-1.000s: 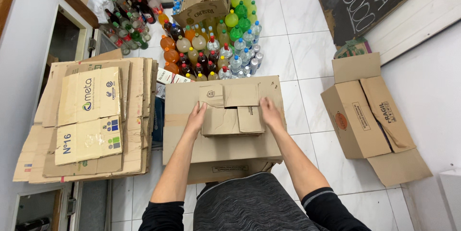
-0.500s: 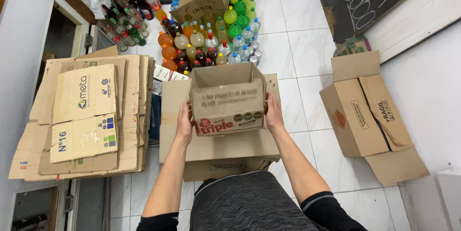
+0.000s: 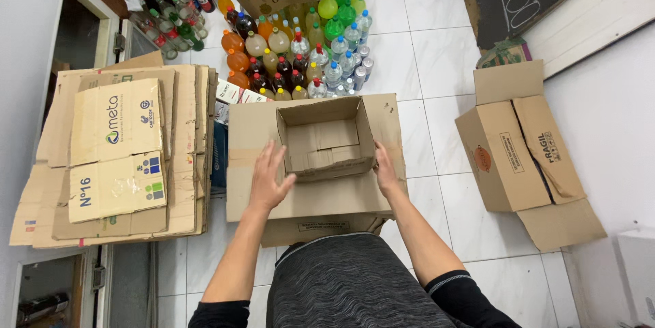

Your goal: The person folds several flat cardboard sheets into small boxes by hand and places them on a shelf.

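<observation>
Small open carton [image 3: 326,138] between hands [image 3: 269,181]

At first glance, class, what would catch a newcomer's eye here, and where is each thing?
In the middle, a small open box sits upright on a larger closed box, with the left hand and right hand at its sides. Beyond it stands a cluster of colourful bottles on the floor. A stack of flattened cardboard lies to the left.

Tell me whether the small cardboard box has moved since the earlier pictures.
Yes. The small cardboard box has been turned over on the large flat box: earlier closed, now open side up.
</observation>
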